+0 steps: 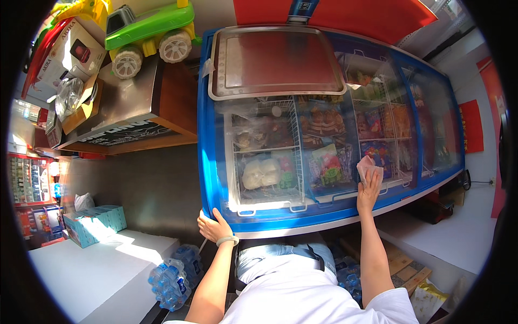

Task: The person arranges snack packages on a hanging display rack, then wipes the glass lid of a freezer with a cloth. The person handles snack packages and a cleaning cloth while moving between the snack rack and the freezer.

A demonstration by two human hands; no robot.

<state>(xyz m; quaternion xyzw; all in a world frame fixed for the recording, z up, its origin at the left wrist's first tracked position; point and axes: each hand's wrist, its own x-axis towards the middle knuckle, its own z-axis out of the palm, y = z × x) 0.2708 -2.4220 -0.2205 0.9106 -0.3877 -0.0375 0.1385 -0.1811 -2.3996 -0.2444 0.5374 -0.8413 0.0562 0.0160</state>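
Observation:
A chest freezer with a blue frame (283,223) and glass sliding lids stands before me. My right hand (369,190) presses a pink cloth (367,165) against the glass near the front edge. At the freezer's front left corner rests my left hand (214,227), with a pale bangle on its wrist; its fingers lie on the frame. Under the glass are wire baskets with packaged frozen goods, among them white bundles (261,173) in clear bags. A metal tray (279,96) lies on the glass at the back left.
To the left stands a metal-topped counter (133,93) bearing a green toy truck (151,26) and a printed carton (64,56). Packs of water bottles (170,283) sit on the floor by a white ledge (93,275). Teal boxes (95,222) rest on that ledge. A wooden pallet (400,259) is at the right.

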